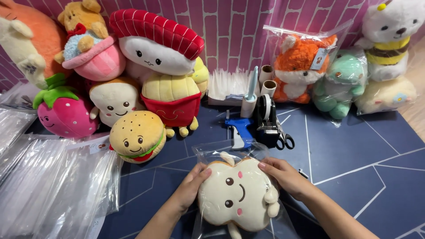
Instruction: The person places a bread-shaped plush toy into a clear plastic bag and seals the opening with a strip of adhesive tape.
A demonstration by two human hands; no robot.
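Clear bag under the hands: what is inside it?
The clear bag holds a cream toast plush with a smiling face. The left hand and right hand press its sides. The bag's lower end is cut off by the frame.
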